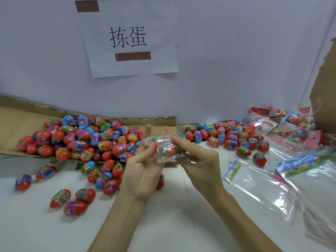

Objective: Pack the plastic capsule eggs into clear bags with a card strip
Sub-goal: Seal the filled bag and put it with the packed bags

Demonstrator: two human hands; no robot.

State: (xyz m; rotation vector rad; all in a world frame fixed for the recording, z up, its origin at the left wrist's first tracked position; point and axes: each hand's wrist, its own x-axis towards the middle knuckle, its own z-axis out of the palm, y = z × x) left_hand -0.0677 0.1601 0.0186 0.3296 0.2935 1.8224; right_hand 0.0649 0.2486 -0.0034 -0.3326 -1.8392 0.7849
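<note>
The bag (166,149) is held above the worktop (163,224) between both hands, in the middle of the view. The left hand (143,168) is turned palm up, its fingers (148,130) nearly straight and released. The bag lies across them, covering their middle parts while two fingertips stand clear beyond its far edge, and the thumb rests against the bag's near left side. The right hand (200,160) grasps the bag's right end: its fingers (179,138) curl over the top of the plastic, and its thumb cannot be made out clearly beneath. The bag is clear, crinkled and glossy, and bulges round the eggs (169,151) inside it. Red halves, a patch of green and a silvery label band show through, but the number of eggs cannot be told. A strip (171,158) printed in bright colours runs along the bag's lower edge, toward the right hand. Behind the left hand a heap (81,139) of loose red, blue and purple eggs lies on flattened cardboard (18,113), with some spilled onto the worktop in front. A smaller cluster (227,137) sits to the right. Farther right lie empty bags (263,188), a stack (300,162) of strips and, near the wall, packed bags (291,120).
</note>
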